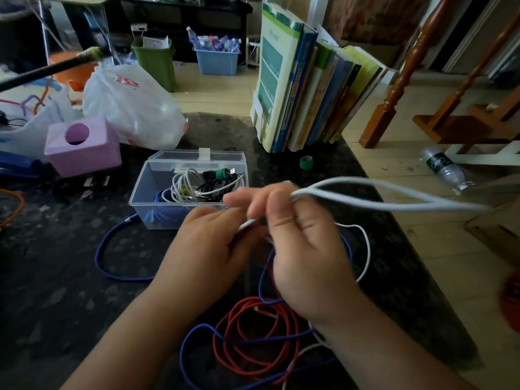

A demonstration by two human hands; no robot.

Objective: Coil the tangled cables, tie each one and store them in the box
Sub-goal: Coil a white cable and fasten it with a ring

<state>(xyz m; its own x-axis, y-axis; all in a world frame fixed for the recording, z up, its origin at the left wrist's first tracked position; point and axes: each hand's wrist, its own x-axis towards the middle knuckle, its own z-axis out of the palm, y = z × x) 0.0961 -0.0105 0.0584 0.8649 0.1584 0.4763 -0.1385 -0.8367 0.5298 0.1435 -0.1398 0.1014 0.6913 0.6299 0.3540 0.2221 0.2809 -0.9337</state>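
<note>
While pinched in both hands' fingers, left hand (213,243) and right hand (306,249), white cable (380,192) loop points right above desk (56,277); one red cable (253,336), one blue cable (112,266) on desk, box (157,204) behind.

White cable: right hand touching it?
Touching. Head view shows the right hand with fingers curled round the white cable, whose loop juts out right.

Dim, soft daylight from the right, wide-angle bowing at edges (motion-blurred hands).
</note>
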